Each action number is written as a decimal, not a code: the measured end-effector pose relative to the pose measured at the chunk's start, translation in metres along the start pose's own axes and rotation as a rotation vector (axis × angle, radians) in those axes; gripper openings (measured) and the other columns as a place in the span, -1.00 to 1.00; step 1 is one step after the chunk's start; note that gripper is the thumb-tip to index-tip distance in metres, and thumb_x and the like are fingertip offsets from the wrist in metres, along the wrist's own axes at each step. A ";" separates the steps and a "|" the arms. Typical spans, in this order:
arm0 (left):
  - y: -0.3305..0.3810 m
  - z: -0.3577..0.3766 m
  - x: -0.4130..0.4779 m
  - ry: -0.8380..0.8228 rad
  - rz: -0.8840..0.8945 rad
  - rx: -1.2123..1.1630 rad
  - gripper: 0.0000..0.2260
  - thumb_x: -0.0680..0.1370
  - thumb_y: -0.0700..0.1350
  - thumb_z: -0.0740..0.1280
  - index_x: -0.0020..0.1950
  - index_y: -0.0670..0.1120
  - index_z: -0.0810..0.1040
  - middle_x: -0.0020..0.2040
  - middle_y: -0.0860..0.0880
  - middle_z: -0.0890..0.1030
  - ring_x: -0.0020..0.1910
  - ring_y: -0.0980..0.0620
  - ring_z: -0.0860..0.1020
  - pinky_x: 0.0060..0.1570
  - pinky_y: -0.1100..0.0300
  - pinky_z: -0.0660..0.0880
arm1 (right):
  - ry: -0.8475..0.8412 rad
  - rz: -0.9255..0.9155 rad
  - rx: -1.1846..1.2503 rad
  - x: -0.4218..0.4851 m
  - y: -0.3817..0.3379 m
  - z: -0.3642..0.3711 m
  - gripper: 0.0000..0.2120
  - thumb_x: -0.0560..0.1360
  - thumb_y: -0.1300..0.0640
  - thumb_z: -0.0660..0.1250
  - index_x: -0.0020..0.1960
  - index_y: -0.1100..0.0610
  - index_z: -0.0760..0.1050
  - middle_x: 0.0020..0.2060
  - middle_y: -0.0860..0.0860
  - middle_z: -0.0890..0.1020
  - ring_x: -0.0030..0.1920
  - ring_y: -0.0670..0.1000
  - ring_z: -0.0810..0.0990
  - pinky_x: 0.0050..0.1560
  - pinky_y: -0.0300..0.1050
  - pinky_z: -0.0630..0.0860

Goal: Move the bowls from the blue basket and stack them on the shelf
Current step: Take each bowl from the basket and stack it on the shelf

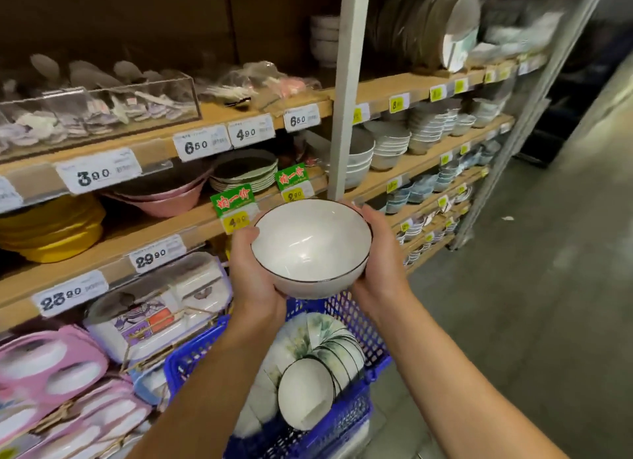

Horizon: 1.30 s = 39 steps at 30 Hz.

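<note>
Wooden shelves (164,225) are seen loaded with crockery, and a grey concrete floor (531,287) is laid to the right. A white bowl (311,246) is gripped on both sides, with left hand (253,280) and right hand (380,263) curled round its wall. It is held above the blue basket (195,356), just before a shelf edge. Stacked bowls (308,397) are tipped sideways in the basket, partly hidden by forearms. The far shelves are blurred. Open aisle is seen on the right.

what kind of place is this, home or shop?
Most likely a shop's tableware aisle. Price tags line the edges of the wooden shelves, stacked bowls and plates fill them, and a blue basket of loose bowls sits below.
</note>
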<state>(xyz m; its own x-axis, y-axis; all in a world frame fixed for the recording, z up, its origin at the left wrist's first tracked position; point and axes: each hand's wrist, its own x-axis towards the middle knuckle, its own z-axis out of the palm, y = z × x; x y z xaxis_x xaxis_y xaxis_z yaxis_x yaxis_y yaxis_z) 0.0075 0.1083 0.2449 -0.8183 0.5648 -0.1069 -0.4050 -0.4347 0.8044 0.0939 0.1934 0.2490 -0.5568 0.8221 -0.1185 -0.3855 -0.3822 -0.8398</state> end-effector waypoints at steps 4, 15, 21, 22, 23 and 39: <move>-0.025 0.036 -0.009 -0.070 -0.026 0.041 -0.69 0.59 -0.06 0.08 0.00 -0.03 0.62 -0.15 0.03 0.72 -0.16 0.04 0.67 -0.22 0.17 0.57 | 0.062 -0.049 0.020 -0.001 -0.027 -0.040 -0.70 0.57 0.02 0.19 0.12 0.15 0.60 -0.02 0.09 0.69 -0.03 0.06 0.66 -0.01 -0.02 0.57; -0.119 0.192 -0.019 -0.216 -0.013 0.049 -0.66 0.57 -0.10 0.08 -0.13 -0.05 0.66 -0.19 -0.01 0.72 -0.24 0.08 0.68 -0.36 0.29 0.55 | 0.182 -0.148 0.030 0.038 -0.134 -0.179 -0.77 0.56 0.06 0.23 0.03 0.09 0.65 -0.15 -0.01 0.73 -0.20 -0.05 0.69 -0.31 -0.21 0.58; -0.169 0.268 -0.021 -0.282 -0.073 0.107 -0.67 0.55 -0.05 0.10 -0.02 -0.08 0.66 -0.09 -0.05 0.72 -0.15 0.03 0.68 -0.27 0.24 0.60 | 0.166 -0.180 -0.009 0.062 -0.192 -0.250 -0.75 0.57 0.06 0.21 -0.03 0.04 0.66 -0.18 -0.04 0.73 -0.21 -0.08 0.69 -0.24 -0.20 0.58; -0.175 0.280 -0.020 -0.294 -0.074 0.113 -0.67 0.56 -0.05 0.10 -0.05 -0.07 0.65 -0.11 -0.04 0.72 -0.17 0.04 0.68 -0.28 0.24 0.60 | 0.167 -0.189 -0.014 0.067 -0.199 -0.259 -0.74 0.57 0.06 0.21 -0.12 0.00 0.68 -0.20 -0.06 0.72 -0.22 -0.09 0.69 -0.23 -0.20 0.57; -0.181 0.291 -0.018 -0.299 -0.073 0.117 -0.68 0.56 -0.06 0.10 -0.06 -0.07 0.65 -0.13 -0.04 0.72 -0.19 0.04 0.68 -0.28 0.24 0.59 | 0.167 -0.193 -0.017 0.072 -0.207 -0.267 -0.71 0.57 0.06 0.22 -0.18 -0.02 0.69 -0.21 -0.07 0.72 -0.23 -0.10 0.69 -0.23 -0.20 0.57; -0.220 0.405 0.127 -0.270 -0.084 0.098 -0.66 0.54 -0.03 0.11 0.10 -0.07 0.62 0.03 -0.10 0.70 0.04 -0.12 0.63 -0.05 0.05 0.55 | 0.133 -0.211 -0.072 0.252 -0.271 -0.295 -0.76 0.55 0.03 0.24 -0.11 0.01 0.68 -0.15 -0.02 0.72 -0.17 -0.04 0.68 -0.18 -0.11 0.54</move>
<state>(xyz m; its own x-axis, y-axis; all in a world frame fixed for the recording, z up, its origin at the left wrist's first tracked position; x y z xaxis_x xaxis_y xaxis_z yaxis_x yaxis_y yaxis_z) 0.1582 0.5598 0.2910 -0.6405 0.7675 -0.0264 -0.4143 -0.3164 0.8534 0.2745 0.6288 0.2902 -0.3663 0.9305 -0.0017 -0.4267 -0.1696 -0.8883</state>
